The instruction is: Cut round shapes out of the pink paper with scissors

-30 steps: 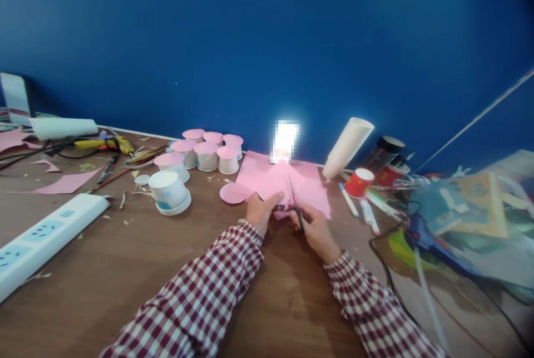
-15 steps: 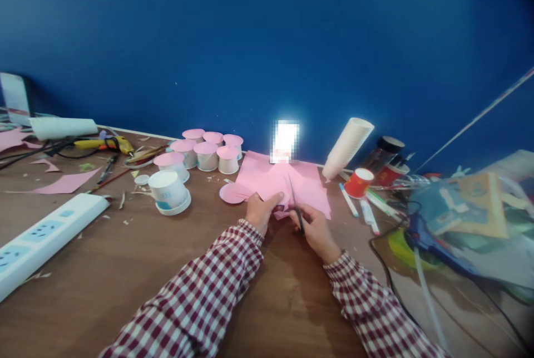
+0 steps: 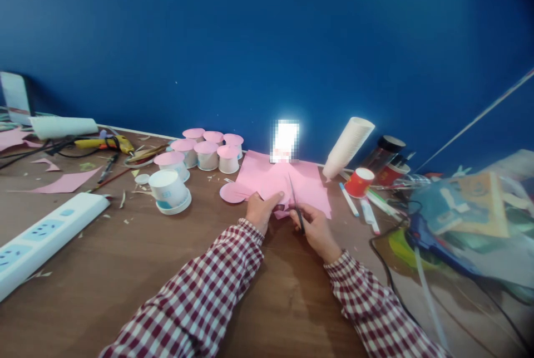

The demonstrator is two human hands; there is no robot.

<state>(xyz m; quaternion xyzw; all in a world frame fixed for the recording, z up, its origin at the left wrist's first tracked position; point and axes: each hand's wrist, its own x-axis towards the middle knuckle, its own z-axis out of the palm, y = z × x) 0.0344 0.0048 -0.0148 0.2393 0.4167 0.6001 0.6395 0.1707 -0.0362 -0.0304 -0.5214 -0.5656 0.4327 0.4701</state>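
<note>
In the middle of the table, my left hand point(image 3: 261, 210) grips a piece of pink paper point(image 3: 275, 185), thumb on top and fingers underneath. My right hand point(image 3: 317, 230) is closed around the dark handles of a pair of scissors point(image 3: 292, 191), whose blades point away from me over the paper. More pink sheets point(image 3: 311, 174) lie beneath and behind both hands. Left of my left hand rests a round pink paper disc point(image 3: 232, 193). Where the scissors meet the paper is hard to make out against the pink sheets.
Several paper cups topped with pink discs point(image 3: 228, 152) stand at the back left, near an upturned white cup point(image 3: 168, 186). A power strip point(image 3: 45, 241) lies left. A leaning cup stack point(image 3: 350, 143), red cup point(image 3: 359, 182), markers point(image 3: 349, 200) and glue gun point(image 3: 436, 246) are right.
</note>
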